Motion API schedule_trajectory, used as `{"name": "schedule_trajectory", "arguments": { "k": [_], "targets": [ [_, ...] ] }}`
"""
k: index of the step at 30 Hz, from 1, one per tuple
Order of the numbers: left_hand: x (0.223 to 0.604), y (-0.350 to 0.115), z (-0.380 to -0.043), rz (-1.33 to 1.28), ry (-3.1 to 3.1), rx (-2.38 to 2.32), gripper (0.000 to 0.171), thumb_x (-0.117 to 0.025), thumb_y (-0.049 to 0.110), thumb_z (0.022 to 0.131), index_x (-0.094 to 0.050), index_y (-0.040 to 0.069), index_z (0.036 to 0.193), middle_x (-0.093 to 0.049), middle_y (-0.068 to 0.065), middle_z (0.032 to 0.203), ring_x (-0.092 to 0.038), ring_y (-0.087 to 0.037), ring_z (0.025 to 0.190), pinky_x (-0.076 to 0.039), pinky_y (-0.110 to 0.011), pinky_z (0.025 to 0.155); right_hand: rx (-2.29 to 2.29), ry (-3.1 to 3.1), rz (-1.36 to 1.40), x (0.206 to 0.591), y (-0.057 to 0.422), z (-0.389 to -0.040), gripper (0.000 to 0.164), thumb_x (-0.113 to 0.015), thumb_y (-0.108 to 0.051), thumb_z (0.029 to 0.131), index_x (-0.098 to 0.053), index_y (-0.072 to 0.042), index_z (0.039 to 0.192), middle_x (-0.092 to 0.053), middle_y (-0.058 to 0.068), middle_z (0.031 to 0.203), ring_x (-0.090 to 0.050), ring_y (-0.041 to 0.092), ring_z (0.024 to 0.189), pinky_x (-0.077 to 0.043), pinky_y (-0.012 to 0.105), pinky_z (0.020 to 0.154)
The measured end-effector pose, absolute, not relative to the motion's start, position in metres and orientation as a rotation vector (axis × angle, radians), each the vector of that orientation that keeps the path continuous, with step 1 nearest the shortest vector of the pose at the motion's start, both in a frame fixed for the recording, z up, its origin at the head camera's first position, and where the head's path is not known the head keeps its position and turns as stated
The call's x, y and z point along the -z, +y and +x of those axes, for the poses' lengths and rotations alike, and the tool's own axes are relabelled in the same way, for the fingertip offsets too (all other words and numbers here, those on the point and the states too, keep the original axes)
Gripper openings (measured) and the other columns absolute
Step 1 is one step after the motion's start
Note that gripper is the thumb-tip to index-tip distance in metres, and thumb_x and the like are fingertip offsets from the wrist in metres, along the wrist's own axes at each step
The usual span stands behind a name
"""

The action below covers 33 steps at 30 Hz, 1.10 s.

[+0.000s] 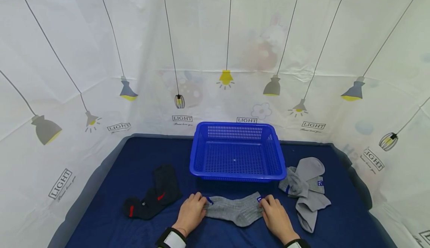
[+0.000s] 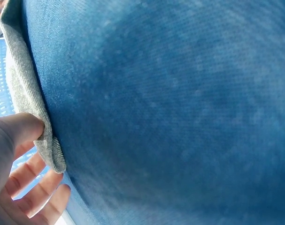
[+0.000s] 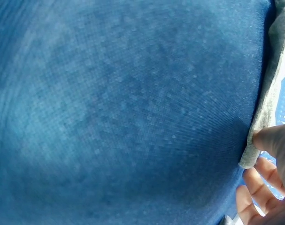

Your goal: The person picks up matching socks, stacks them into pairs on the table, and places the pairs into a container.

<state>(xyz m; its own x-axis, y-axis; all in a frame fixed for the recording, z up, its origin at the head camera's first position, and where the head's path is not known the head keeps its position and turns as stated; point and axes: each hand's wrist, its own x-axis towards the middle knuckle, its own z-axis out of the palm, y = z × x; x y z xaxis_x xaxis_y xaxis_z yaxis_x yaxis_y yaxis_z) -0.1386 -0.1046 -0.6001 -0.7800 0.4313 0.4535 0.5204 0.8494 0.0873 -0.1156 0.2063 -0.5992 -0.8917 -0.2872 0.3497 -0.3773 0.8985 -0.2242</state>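
Note:
A grey sock (image 1: 231, 208) with blue marks lies stretched sideways on the dark blue cloth, in front of the basket. At its left end my left hand (image 1: 192, 211) pinches the toe between thumb and fingers; the left wrist view shows the thumb on the grey knit (image 2: 27, 84). My right hand (image 1: 277, 216) pinches the cuff end, beside a small blue logo. In the right wrist view the thumb presses the sock's edge (image 3: 264, 110), with the other fingers below it.
A blue plastic basket (image 1: 235, 177) stands behind the sock. Black socks (image 1: 152, 194) with red marks lie to the left. Several grey socks (image 1: 307, 190) are heaped on the right. White cloth walls with printed lamps (image 1: 226, 78) surround the blue-covered surface (image 1: 100, 218).

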Motion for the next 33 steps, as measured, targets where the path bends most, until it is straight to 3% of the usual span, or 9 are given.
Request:
{"name": "schedule_trajectory", "arguments": {
  "k": [10,18,26,33],
  "targets": [
    [0.598,-0.103,-0.137,-0.706,-2.629,0.279,0.026,-0.078,0.017,0.061,-0.066,0.015,0.083,-0.052,0.001,0.082,-0.05,-0.018,0.072,-0.042,-0.031,0.059,-0.374,-2.779,0.474,0.598,0.201,-0.117,0.026,-0.074,-0.006,0.069,-0.059,-0.016,0.088,-0.051,0.003,0.091,-0.049,0.02,0.074,-0.038,0.032,0.055],
    [0.59,-0.093,-0.136,-0.735,-2.645,0.301,0.022,-0.076,0.018,0.065,-0.066,0.013,0.084,-0.052,0.0,0.083,-0.05,-0.018,0.073,-0.044,-0.031,0.063,-0.393,-2.785,0.47,0.592,0.183,-0.121,0.021,-0.073,-0.017,0.074,-0.062,-0.012,0.09,-0.052,0.003,0.091,-0.05,0.019,0.078,-0.043,0.035,0.062],
    [0.595,-0.088,-0.135,-0.755,-2.658,0.292,0.028,-0.078,0.024,0.065,-0.066,0.013,0.088,-0.054,-0.001,0.084,-0.051,-0.017,0.074,-0.046,-0.029,0.066,-0.46,-2.851,0.491,0.592,0.164,-0.122,0.028,-0.068,-0.029,0.08,-0.062,-0.009,0.099,-0.049,0.003,0.094,-0.05,0.019,0.083,-0.045,0.037,0.072],
    [0.593,-0.088,-0.134,-0.746,-2.735,0.249,0.035,-0.079,0.032,0.066,-0.066,0.012,0.093,-0.054,-0.001,0.088,-0.051,-0.018,0.078,-0.046,-0.03,0.07,-0.434,-2.896,0.529,0.596,0.163,-0.12,0.044,-0.071,-0.041,0.074,-0.06,-0.011,0.104,-0.05,0.004,0.1,-0.052,0.023,0.089,-0.045,0.04,0.071]
  ]
}}
